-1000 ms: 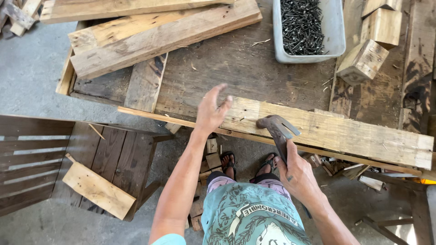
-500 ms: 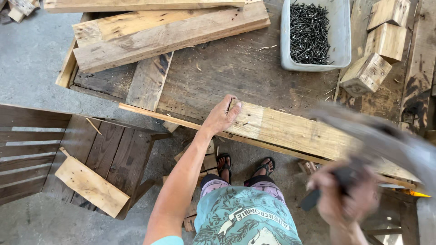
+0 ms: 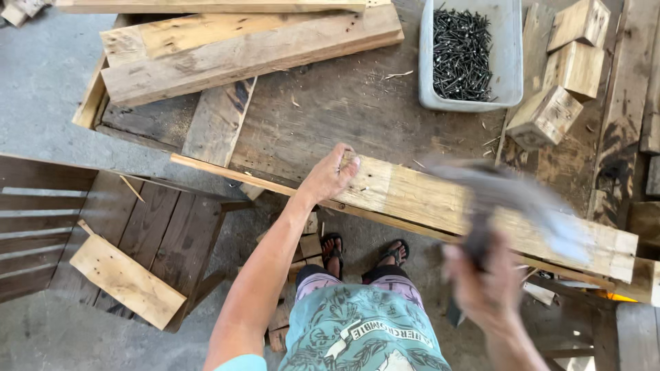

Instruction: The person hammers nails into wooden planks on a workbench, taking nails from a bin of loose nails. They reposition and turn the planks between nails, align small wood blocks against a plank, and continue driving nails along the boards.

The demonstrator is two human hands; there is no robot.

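Hammer (image 3: 509, 196) swung lower, right hand (image 3: 485, 282) clamped on handle, left hand (image 3: 330, 175) pinching nail on plank (image 3: 426, 199)

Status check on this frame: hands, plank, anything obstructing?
Left hand pinching at the plank. Right hand grips blurred hammer above it. Nothing in between.

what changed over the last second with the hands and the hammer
The right hand lifted the hammer off the plank and swung it up toward the camera; it is now motion-blurred above the plank. The left hand shifted from lying flat to pinching something small at the plank's far edge. The plank, the nail tray and the wood blocks stayed put.
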